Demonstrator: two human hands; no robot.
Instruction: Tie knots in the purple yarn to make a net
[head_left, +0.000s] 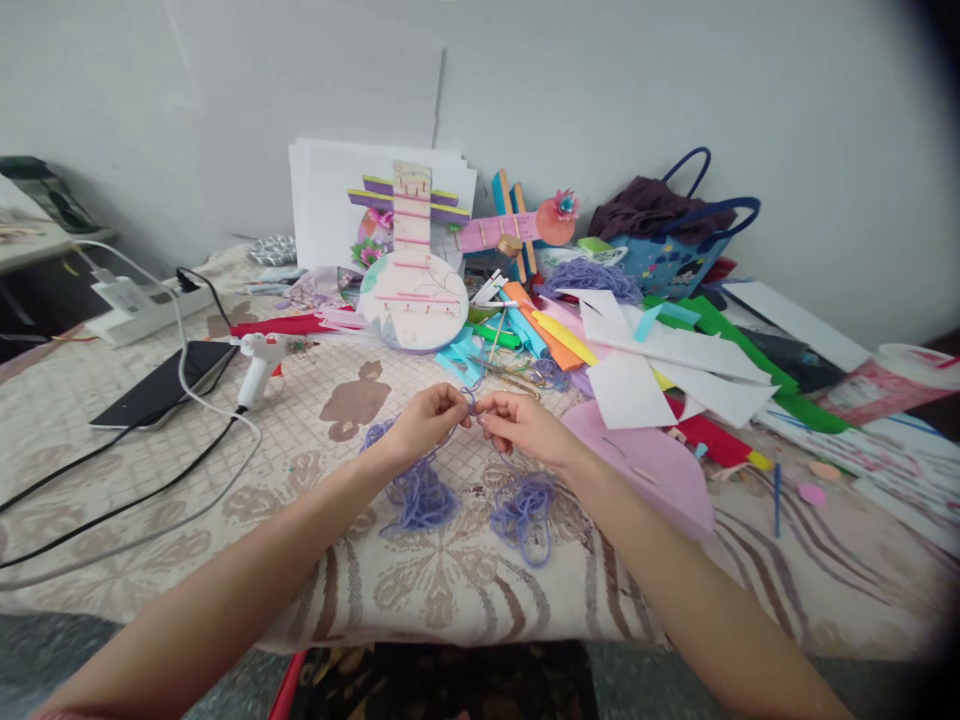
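The left hand [433, 425] and right hand [525, 428] pinched purple yarn [472, 394] in narrowed fingers, nearly tip to tip above the counter [442, 595]. A left bundle [424, 497] and right bundle [523, 510] lay loose below. The step looked like working a strand between fingertips; the next move seemed to call for a steady pinch.

Yarn strand [469, 394] partly hidden by L hand [427, 425] & R hand [527, 425]; tub [892, 383] cut off, pic's R edge.
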